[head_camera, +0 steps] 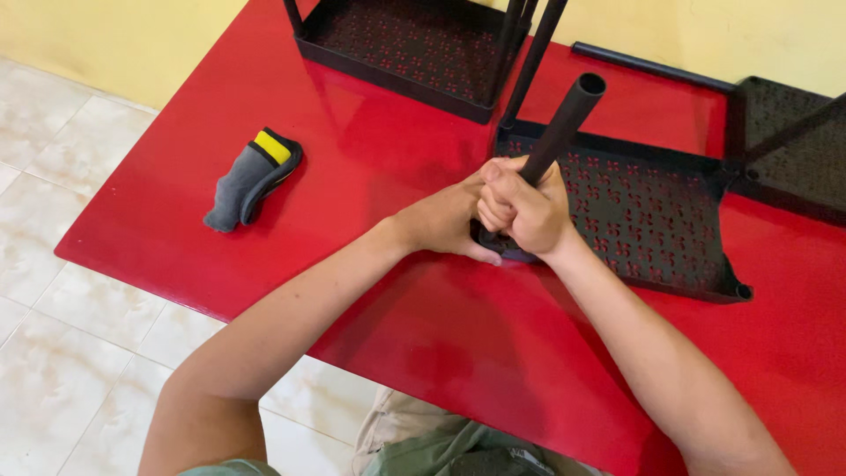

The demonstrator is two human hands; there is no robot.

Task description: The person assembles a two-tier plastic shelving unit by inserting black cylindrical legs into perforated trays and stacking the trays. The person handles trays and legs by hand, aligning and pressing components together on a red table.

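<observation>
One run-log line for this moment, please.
both hands gripping black tube | tube seated in corner of perforated black tray | red table

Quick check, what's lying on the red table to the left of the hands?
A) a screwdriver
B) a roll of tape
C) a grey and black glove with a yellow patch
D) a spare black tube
C: a grey and black glove with a yellow patch lies alone on the red table, apart from both hands.

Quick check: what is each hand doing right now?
Left hand: closed against the base of the black tube, at the corner of the black shelf tray.
Right hand: closed around the black tube.
</observation>
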